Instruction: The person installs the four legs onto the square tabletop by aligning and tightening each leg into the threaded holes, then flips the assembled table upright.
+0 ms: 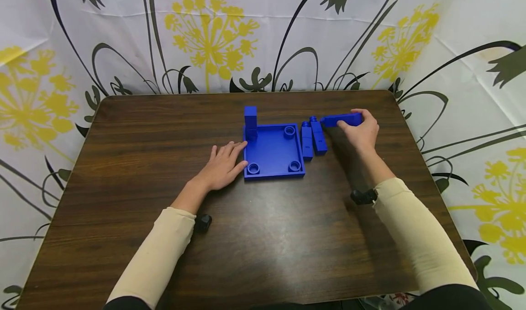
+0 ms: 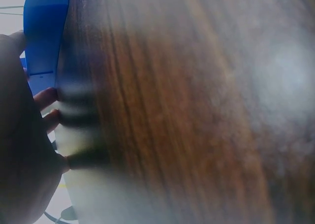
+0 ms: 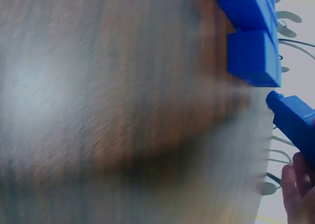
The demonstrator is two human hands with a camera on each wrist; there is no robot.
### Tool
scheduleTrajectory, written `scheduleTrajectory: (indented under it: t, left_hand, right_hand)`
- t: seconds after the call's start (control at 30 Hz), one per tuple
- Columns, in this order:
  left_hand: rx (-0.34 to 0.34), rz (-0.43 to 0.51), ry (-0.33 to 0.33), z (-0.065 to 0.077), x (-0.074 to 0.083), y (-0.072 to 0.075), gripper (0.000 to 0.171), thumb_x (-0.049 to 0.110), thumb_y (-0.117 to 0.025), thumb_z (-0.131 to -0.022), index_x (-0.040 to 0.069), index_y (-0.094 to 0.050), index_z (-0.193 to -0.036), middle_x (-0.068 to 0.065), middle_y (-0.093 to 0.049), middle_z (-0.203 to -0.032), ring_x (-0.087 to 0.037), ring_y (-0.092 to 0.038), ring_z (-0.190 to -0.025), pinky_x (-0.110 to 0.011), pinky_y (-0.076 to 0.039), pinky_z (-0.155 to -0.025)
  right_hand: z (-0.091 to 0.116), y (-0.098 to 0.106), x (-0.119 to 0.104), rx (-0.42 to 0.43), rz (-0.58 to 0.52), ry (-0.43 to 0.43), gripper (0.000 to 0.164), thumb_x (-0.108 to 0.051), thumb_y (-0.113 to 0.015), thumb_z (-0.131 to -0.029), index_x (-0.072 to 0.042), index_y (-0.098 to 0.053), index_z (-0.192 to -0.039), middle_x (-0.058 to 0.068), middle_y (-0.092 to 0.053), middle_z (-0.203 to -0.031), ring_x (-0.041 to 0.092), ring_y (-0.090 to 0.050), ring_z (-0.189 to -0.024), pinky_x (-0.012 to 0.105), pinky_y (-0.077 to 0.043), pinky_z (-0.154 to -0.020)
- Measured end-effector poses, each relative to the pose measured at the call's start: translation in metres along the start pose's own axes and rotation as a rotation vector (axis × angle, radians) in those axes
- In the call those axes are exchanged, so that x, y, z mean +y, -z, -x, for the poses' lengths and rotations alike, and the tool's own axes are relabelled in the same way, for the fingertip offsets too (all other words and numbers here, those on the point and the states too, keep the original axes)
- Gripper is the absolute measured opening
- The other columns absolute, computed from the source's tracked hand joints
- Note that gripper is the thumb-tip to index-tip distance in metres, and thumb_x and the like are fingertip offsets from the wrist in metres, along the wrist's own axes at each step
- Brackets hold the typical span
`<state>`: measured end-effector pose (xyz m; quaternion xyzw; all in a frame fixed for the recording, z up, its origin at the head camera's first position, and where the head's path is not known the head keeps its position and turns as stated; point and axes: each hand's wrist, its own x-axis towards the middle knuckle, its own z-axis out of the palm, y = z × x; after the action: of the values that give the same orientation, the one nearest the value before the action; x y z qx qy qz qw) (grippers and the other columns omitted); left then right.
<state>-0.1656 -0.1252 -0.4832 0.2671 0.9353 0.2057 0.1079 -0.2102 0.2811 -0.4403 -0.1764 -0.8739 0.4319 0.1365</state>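
A square blue tray-like base (image 1: 273, 152) with a raised rim lies on the table, round sockets showing at three corners. At its back left corner a blue square post (image 1: 250, 118) stands upright. My left hand (image 1: 223, 167) rests beside the base's left edge, fingers extended and touching it. Between the fingers and thumb of my right hand (image 1: 363, 129) is another blue post (image 3: 294, 119), held roughly sideways with its narrow round end to the left. Two more blue posts, one nearer the base (image 1: 307, 142) and one beside it (image 1: 318, 137), lie right of the base.
The brown wood-grain table (image 1: 263, 237) extends on all sides of the parts. Behind it hangs a white curtain (image 1: 263, 36) with yellow and grey plant prints. A small black device (image 1: 363, 197) sits at the right wrist.
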Motion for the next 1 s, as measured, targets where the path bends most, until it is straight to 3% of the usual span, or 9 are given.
scheduleTrajectory:
  t: [0.13, 0.23, 0.37, 0.6, 0.8, 1.0]
  left_hand:
    - [-0.003, -0.001, 0.003, 0.000, 0.001, 0.000, 0.065, 0.053, -0.029, -0.104, 0.021, -0.015, -0.159, -0.012, -0.022, -0.159, -0.032, -0.011, -0.148, -0.064, 0.002, -0.112]
    - [-0.003, 0.001, 0.005, -0.001, 0.001, 0.000, 0.065, 0.053, -0.030, -0.104, 0.020, -0.015, -0.159, -0.012, -0.022, -0.159, -0.032, -0.010, -0.148, -0.064, 0.002, -0.112]
    - [-0.004, 0.006, 0.007, -0.001, 0.001, -0.001, 0.065, 0.053, -0.030, -0.104, 0.020, -0.015, -0.159, -0.012, -0.022, -0.159, -0.031, -0.010, -0.148, -0.064, 0.002, -0.111]
    - [-0.004, 0.008, 0.010, -0.002, 0.000, -0.002, 0.064, 0.050, -0.031, -0.105, 0.020, -0.014, -0.159, -0.013, -0.022, -0.159, -0.033, -0.010, -0.148, -0.065, 0.002, -0.111]
    - [-0.002, 0.006, 0.004, -0.002, 0.000, -0.002, 0.064, 0.051, -0.031, -0.105, 0.020, -0.015, -0.159, -0.012, -0.022, -0.159, -0.032, -0.011, -0.148, -0.064, 0.002, -0.111]
    - [0.001, 0.000, 0.003, -0.002, -0.001, -0.003, 0.065, 0.053, -0.029, -0.104, 0.020, -0.014, -0.159, -0.011, -0.021, -0.159, -0.032, -0.010, -0.148, -0.064, 0.003, -0.111]
  right_hand:
    - [-0.005, -0.002, -0.008, 0.048, -0.293, 0.020, 0.040, -0.017, -0.083, -0.078, -0.004, -0.064, -0.111, 0.005, -0.066, -0.098, 0.014, -0.059, -0.089, 0.024, -0.048, -0.080]
    - [-0.006, -0.002, -0.017, 0.024, -0.503, 0.049, 0.032, -0.005, -0.082, -0.077, -0.005, -0.064, -0.103, -0.001, -0.063, -0.091, 0.010, -0.059, -0.084, 0.019, -0.047, -0.079]
    - [0.001, -0.002, -0.039, -0.042, -0.633, 0.102, 0.033, 0.006, -0.077, -0.078, -0.004, -0.063, -0.106, -0.001, -0.062, -0.092, 0.012, -0.058, -0.087, 0.022, -0.047, -0.083]
    - [0.019, -0.018, -0.073, -0.186, -0.532, 0.218, 0.040, 0.008, -0.071, -0.083, 0.011, -0.055, -0.120, 0.006, -0.061, -0.099, 0.018, -0.059, -0.090, 0.025, -0.049, -0.085]
    - [0.028, -0.035, -0.090, -0.339, -0.440, 0.263, 0.042, 0.008, -0.069, -0.085, 0.011, -0.053, -0.123, 0.019, -0.060, -0.111, 0.027, -0.059, -0.100, 0.035, -0.049, -0.092]
    - [0.025, -0.048, -0.088, -0.421, -0.345, 0.314, 0.044, 0.006, -0.070, -0.085, 0.010, -0.052, -0.125, 0.025, -0.059, -0.115, 0.038, -0.058, -0.104, 0.041, -0.047, -0.091]
